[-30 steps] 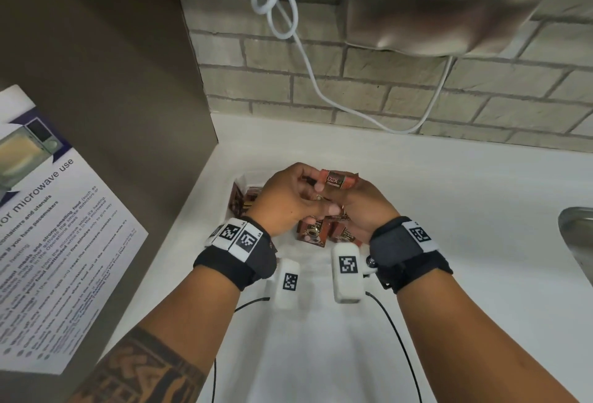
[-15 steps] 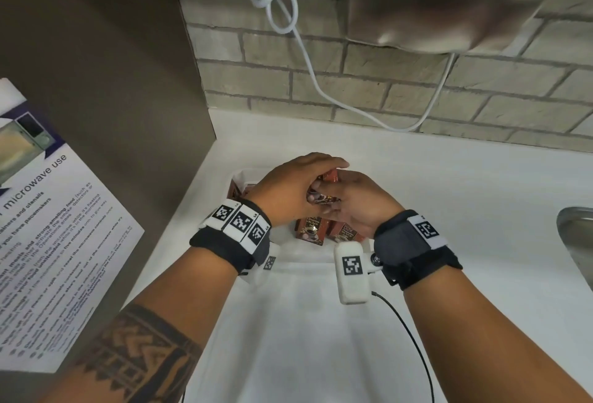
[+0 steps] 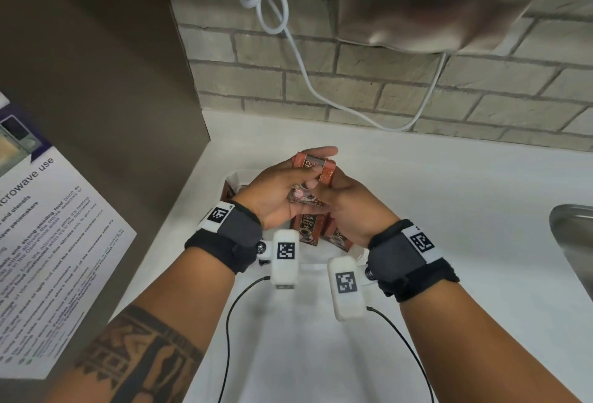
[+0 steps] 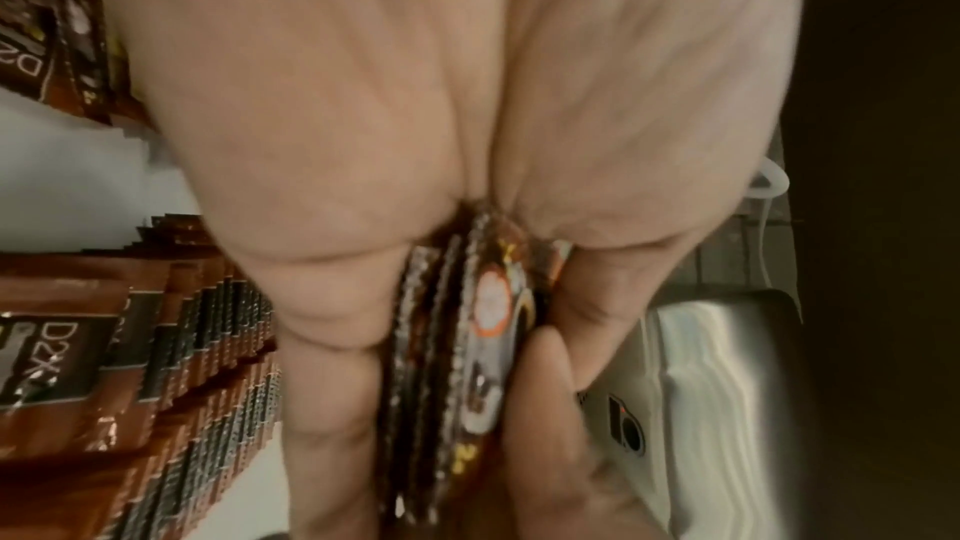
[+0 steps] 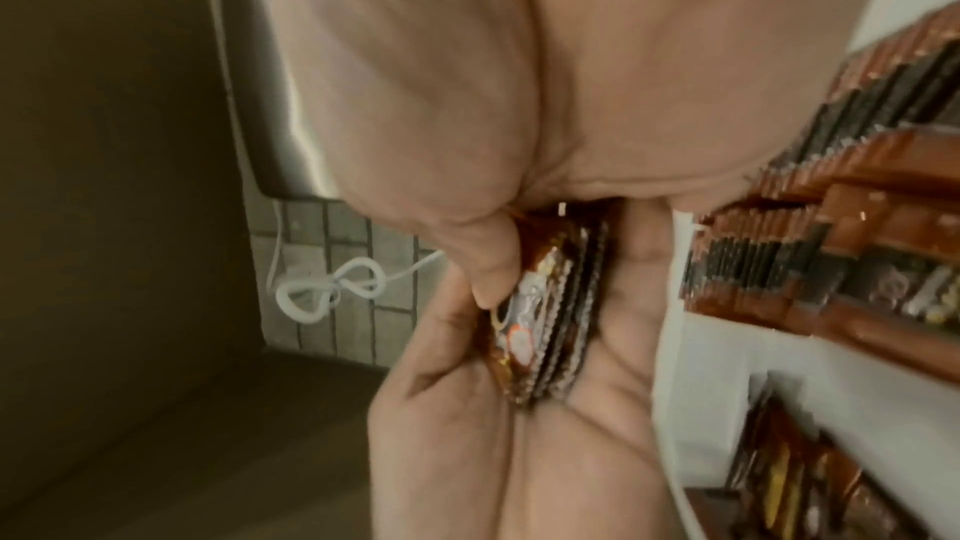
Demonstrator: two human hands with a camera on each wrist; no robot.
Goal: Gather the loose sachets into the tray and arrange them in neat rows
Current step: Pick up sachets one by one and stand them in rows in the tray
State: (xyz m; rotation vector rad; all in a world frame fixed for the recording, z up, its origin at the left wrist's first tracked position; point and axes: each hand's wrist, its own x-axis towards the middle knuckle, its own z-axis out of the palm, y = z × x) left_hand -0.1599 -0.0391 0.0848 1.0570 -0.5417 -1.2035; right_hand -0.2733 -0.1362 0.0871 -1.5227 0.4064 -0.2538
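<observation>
A small stack of brown coffee sachets (image 3: 313, 167) is held edge-on between both hands, just above the white tray (image 3: 358, 253). My left hand (image 3: 282, 191) grips the stack from the left, fingers curled round it. My right hand (image 3: 348, 200) grips it from the right. In the left wrist view the stack of sachets (image 4: 462, 348) is pressed between the two palms, and the right wrist view shows the same stack (image 5: 550, 315). Rows of sachets (image 4: 171, 343) stand packed in the tray below, with more sachets (image 3: 308, 229) showing under my wrists.
A brown cabinet side (image 3: 96, 81) with a microwave notice (image 3: 48, 242) stands to the left. Behind is a brick wall (image 3: 353, 81) with a white cable (image 3: 288, 33) and a steel dispenser (image 3: 433, 1). A sink rim (image 3: 574, 242) lies at the right.
Both hands have lifted the stack up out of the tray again and turned it, so its top sachet faces me. The left wrist has rolled outward.
</observation>
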